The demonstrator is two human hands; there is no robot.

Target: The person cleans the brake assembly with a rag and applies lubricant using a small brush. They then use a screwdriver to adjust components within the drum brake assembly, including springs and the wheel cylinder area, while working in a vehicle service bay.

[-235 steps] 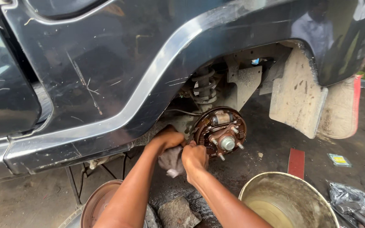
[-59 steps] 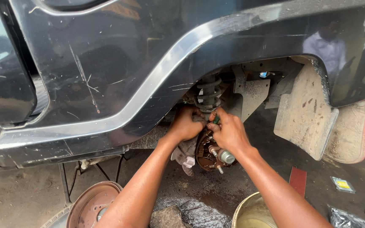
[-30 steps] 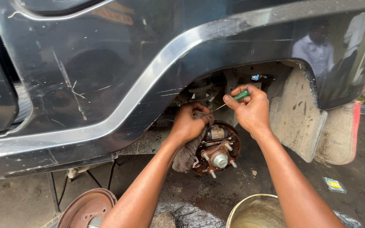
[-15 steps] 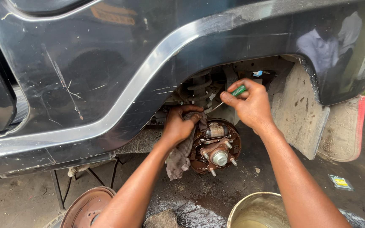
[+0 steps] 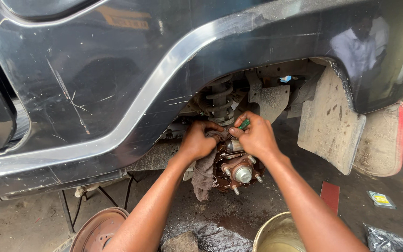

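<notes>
Green-handled tool [image 5: 244,124] sits pinched in the right hand [image 5: 256,136], just above the hub [image 5: 239,171]. Left hand [image 5: 197,141] clutches a rag [image 5: 204,172] against the hub's left side. Since half a second ago, the right hand has dropped from the wheel arch to beside the left.

Right hand [image 5: 256,136] hides most of the green-handled tool [image 5: 244,124]

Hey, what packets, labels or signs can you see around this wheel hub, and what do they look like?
Small flat packet: on the ground at right, rectangular, yellow and green.
Blue tag: up in the wheel arch, small, pale blue.
Crumpled plastic bag: bottom right corner, dark and shiny.
No signs or screens.
</notes>
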